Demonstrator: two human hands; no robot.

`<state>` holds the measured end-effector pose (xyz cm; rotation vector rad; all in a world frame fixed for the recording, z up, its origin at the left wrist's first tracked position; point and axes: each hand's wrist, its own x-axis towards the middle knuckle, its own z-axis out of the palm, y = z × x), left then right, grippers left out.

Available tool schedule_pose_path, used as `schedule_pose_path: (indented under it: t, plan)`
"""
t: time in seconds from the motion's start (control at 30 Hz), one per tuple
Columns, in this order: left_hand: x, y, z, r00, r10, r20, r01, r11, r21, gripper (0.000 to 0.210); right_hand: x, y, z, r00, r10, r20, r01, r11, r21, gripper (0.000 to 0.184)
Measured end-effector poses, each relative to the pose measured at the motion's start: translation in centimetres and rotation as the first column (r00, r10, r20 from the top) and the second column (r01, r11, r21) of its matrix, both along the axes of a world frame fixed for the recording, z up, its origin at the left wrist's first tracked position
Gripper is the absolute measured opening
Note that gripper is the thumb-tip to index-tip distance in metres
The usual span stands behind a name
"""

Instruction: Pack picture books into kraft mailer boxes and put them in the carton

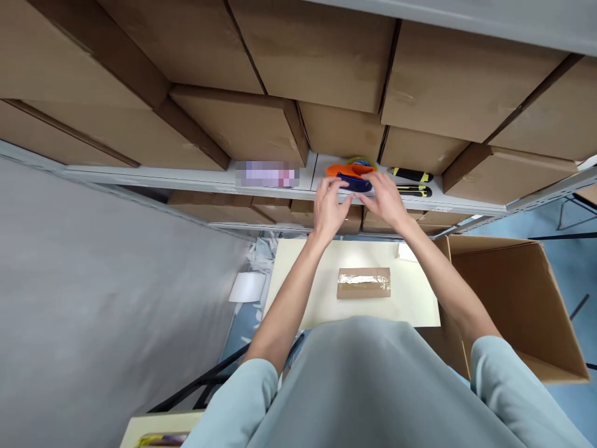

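At the shelf edge, my left hand has its fingers closed on the left side of an orange and dark blue tape dispenser. The right side of it is between the fingers of my right hand. A yellowish ring, perhaps a tape roll, shows just behind the orange part. Two black and yellow utility knives lie on the shelf right of my right hand: one farther back, one closer. Below my hands, a small brown carton with shiny tape along its top lies on a cream table.
Brown boxes fill the shelf behind my hands, with more boxes on the level below. A large open carton stands right of the table. A grey wall runs along the left. Scraps lie near the table's left edge.
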<state>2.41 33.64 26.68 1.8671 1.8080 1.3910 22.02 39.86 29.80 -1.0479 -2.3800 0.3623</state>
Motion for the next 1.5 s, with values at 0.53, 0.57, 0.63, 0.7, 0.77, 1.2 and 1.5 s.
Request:
schedule_pose_path:
  t: [0.53, 0.57, 0.63, 0.7, 0.77, 1.2, 1.5]
  plan:
    - [-1.2, -1.0, -0.4, 0.997, 0.062, 0.052, -0.062, 0.998, -0.017, 0.029, -4.8, 4.9, -1.8, 0.927, -0.093, 0.364, 0.146, 0.982, -0.12, 0.075]
    - [-1.3, -2.0, -0.3, 0.995, 0.071, 0.065, -0.071, 0.997, -0.011, 0.03, -4.2, 4.0, -1.7, 0.936, -0.085, 0.341, 0.133, 0.984, -0.121, 0.076]
    - [-1.4, -4.4, -0.2, 0.99, 0.096, 0.106, -0.097, 0.995, 0.006, 0.032, -2.6, 1.4, -1.6, 0.957, -0.064, 0.285, 0.1, 0.988, -0.115, 0.076]
    - [-1.3, -7.4, -0.3, 0.979, 0.114, 0.171, -0.119, 0.993, 0.019, 0.035, -0.4, -2.3, -1.9, 0.971, -0.034, 0.236, 0.064, 0.99, -0.122, 0.076]
    - [-0.9, -10.7, -0.7, 0.965, 0.102, 0.243, -0.108, 0.994, 0.013, 0.036, 2.1, -6.5, -2.5, 0.978, -0.017, 0.208, 0.049, 0.987, -0.153, 0.074]
    - [3.7, -22.9, -1.7, 0.902, -0.195, 0.385, 0.292, 0.932, -0.213, 0.029, 11.1, -24.0, -5.3, 0.99, 0.04, 0.137, 0.02, 0.914, -0.405, 0.061]
    - [3.9, -23.6, -0.2, 0.894, -0.335, 0.297, 0.414, 0.87, -0.267, 0.024, 13.1, -27.0, -2.9, 0.99, 0.066, 0.128, -0.011, 0.921, -0.39, 0.052]
